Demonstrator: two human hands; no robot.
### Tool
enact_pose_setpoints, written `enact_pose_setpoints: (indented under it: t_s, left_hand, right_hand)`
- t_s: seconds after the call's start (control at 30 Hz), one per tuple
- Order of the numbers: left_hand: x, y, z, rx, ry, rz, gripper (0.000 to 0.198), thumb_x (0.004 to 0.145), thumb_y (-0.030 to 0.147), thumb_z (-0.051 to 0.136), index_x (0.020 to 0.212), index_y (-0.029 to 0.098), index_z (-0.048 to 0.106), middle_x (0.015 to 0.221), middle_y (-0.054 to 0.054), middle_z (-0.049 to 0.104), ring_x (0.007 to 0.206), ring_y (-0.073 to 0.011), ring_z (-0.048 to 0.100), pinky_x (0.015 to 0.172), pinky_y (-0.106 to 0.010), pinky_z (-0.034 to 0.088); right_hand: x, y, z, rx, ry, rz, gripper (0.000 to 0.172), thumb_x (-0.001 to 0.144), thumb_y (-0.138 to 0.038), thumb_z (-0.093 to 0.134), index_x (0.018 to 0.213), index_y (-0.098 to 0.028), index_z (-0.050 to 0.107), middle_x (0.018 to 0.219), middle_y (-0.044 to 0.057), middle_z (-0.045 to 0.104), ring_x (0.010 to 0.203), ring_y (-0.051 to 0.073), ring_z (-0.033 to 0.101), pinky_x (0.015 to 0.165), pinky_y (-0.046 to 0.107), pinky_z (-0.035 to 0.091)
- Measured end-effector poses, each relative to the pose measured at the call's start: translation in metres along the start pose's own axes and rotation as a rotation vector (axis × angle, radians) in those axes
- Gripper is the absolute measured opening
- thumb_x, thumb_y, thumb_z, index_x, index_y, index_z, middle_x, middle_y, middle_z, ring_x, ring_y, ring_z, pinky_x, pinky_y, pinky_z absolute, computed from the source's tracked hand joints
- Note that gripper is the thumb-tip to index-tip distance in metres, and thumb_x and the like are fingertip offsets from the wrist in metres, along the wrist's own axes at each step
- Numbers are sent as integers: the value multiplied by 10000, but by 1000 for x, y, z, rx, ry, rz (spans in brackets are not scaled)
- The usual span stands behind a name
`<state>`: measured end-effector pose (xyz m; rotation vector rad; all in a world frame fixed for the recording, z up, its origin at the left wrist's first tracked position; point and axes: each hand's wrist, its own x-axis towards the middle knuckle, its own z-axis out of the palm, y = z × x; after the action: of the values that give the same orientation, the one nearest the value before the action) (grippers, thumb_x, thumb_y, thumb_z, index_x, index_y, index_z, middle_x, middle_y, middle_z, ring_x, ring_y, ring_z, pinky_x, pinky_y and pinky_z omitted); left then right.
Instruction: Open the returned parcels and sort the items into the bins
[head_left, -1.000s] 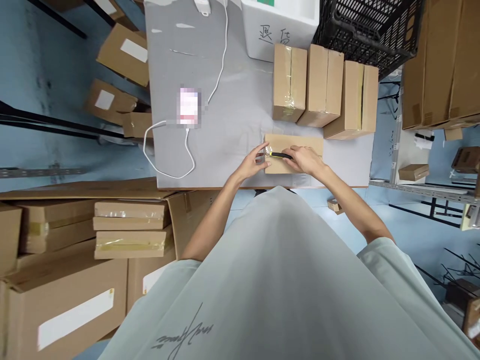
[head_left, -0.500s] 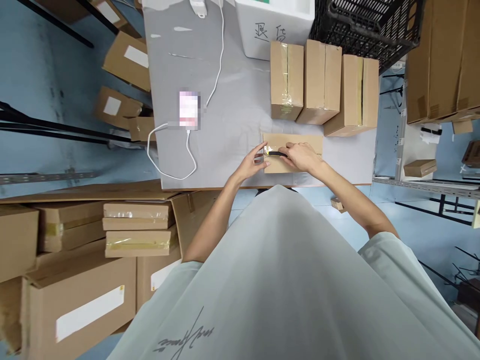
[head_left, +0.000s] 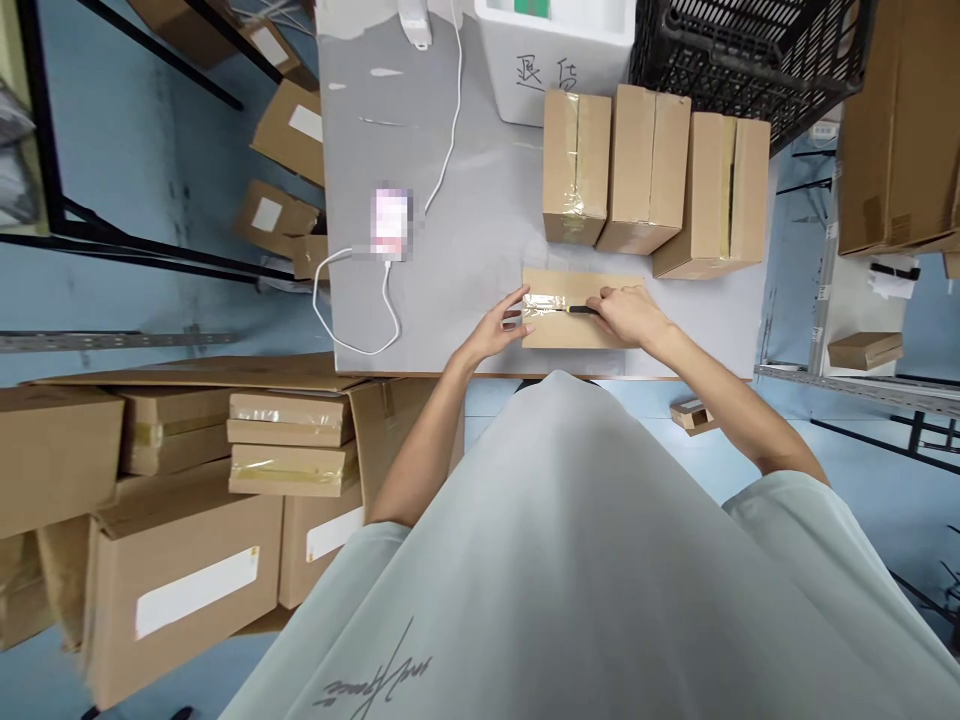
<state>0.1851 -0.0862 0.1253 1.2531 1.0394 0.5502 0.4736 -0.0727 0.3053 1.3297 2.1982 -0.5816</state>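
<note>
A narrow cardboard box (head_left: 577, 335) lies near the table's front edge, clear tape over its left part. My left hand (head_left: 487, 332) holds the box's left end, its thumb and index finger apart at the edge. In my right hand (head_left: 634, 315) is a black utility knife (head_left: 583, 310) with a yellowish tip, pointing left along the lengthwise seam in the middle of the box top. How far the blade reaches into the tape is too small to tell.
Several taller cartons (head_left: 651, 165) stand behind on the grey table (head_left: 420, 310), before a white bin (head_left: 555, 60) and a black crate (head_left: 742, 70). A white cable (head_left: 394, 310) runs to a blurred device at left. More boxes (head_left: 187, 570) are piled at lower left.
My right hand has drawn the knife to the right along the box's seam, away from the left end. My left hand stays at the left end. The view has shifted slightly.
</note>
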Motion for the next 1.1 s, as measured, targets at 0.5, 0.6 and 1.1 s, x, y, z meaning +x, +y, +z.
enact_pose_setpoints:
  t_s: [0.5, 0.6, 1.1]
  left_hand:
    - [-8, 10, -6, 156, 96, -95, 1011, 791, 644, 913, 1701, 344, 590, 1849, -161, 454, 1599, -458, 564, 1247, -639, 556]
    - [-4, 25, 4, 375, 196, -54, 974, 753, 572, 973, 1637, 317, 652, 1888, -168, 372, 1779, -525, 235, 1386, -749, 316]
    - [89, 88, 153, 1104, -351, 120, 1677, 617, 589, 1071, 1884, 119, 79, 1933, -337, 58, 1806, -563, 13, 1435, -744, 12]
  right_hand:
    - [-122, 159, 78, 165, 181, 345, 366, 1152, -413, 585, 1389, -310, 844, 1220, 146, 817, 1019, 311, 774, 856, 398, 500]
    - [-121, 173, 109, 394, 291, 410, 343, 1123, -458, 626, 1337, -305, 847, 1213, 112, 838, 1039, 312, 785, 872, 393, 544]
    - [-54, 72, 233, 1890, 662, 388, 790, 851, -924, 776, 1238, -237, 724, 824, -18, 720, 518, 99, 565, 447, 229, 459]
